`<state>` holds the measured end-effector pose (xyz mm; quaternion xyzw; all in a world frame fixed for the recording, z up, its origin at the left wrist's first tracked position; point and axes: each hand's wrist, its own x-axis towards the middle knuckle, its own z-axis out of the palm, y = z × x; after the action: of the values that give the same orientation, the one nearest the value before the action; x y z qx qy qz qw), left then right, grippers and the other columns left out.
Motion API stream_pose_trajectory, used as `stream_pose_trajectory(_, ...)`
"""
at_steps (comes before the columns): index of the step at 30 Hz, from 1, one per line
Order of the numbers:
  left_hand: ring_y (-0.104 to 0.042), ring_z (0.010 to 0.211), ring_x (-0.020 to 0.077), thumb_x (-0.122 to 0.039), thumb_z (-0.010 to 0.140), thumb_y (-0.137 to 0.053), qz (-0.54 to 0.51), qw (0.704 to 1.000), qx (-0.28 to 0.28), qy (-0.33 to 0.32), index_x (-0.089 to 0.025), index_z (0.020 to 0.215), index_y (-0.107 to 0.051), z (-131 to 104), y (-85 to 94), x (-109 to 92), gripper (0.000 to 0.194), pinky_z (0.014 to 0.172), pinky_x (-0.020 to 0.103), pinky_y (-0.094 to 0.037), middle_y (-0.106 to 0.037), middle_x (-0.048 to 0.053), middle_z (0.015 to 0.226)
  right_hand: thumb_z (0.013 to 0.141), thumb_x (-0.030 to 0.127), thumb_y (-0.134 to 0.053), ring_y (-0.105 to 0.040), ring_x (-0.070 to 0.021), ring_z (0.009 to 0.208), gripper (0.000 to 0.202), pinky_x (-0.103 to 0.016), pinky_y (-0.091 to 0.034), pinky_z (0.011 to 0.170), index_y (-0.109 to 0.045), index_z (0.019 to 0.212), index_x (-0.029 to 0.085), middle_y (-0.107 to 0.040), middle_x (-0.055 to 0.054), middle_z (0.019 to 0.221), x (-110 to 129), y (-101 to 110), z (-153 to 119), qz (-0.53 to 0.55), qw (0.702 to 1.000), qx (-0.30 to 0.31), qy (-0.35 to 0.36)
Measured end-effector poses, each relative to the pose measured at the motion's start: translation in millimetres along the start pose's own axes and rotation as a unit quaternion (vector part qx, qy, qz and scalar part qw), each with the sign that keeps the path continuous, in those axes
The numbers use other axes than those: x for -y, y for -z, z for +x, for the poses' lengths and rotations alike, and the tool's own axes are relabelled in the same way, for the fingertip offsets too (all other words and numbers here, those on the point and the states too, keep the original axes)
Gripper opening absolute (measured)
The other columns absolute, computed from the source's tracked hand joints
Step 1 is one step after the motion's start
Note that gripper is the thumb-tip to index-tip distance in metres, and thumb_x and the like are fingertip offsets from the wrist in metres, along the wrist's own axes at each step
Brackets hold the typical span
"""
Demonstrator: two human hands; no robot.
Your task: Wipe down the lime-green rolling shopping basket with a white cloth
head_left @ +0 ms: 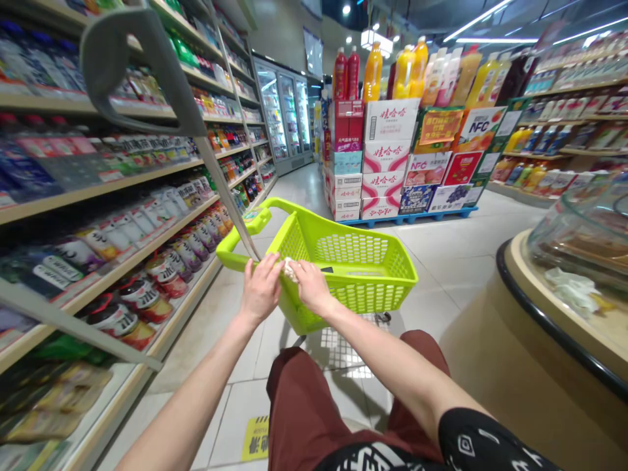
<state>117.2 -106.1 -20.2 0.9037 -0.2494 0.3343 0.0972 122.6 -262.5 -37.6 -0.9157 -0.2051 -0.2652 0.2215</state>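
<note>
A lime-green shopping cart point(363, 252) stands in front of me, with a dark flat item on its basket floor. At the cart's near left edge, my left hand point(261, 288) has its fingers bent over the rim. Close beside it, my right hand point(309, 281) is closed on a small crumpled white cloth or tissue point(290, 268), pressed against the same edge. A grey pole point(228, 199) with a hooked grey top rises from beside my left hand and leans to the upper left.
Drink shelves point(142, 252) line the left side. Stacked drink boxes point(387, 160) topped with bottles stand ahead on a blue pallet. A rounded counter point(495, 327) with a clear cover is at right; fridges point(284, 114) are far back.
</note>
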Motion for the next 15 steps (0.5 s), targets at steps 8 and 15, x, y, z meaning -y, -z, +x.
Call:
stream_pose_trajectory(8,-0.031,0.126,0.0238,-0.019,0.076,-0.041,0.018,0.999,0.031,0.031,-0.020,0.123,-0.043,2.2,-33.0,-19.6,0.047,0.106,0.050,-0.002,-0.044,0.010,0.131,0.072,0.006,-0.038,-0.047,-0.0237,0.099,0.046,-0.039,-0.036,0.085,-0.053,0.115,0.014,-0.056,-0.013,0.105,-138.7,54.5,-82.1,-0.071,0.989,-0.049,-0.119)
stream_pose_trajectory(15,-0.034,0.125,0.0245,-0.024,0.076,-0.048,0.026,0.998,-0.021,0.054,-0.021,0.121,-0.047,2.7,-46.3,-29.2,0.044,0.106,0.050,-0.005,-0.047,0.010,0.129,0.071,0.007,-0.042,-0.041,-0.0247,0.110,0.051,-0.045,-0.030,0.093,-0.048,0.120,0.020,-0.046,-0.013,0.121,-95.0,22.6,-62.9,-0.050,0.995,-0.071,-0.054)
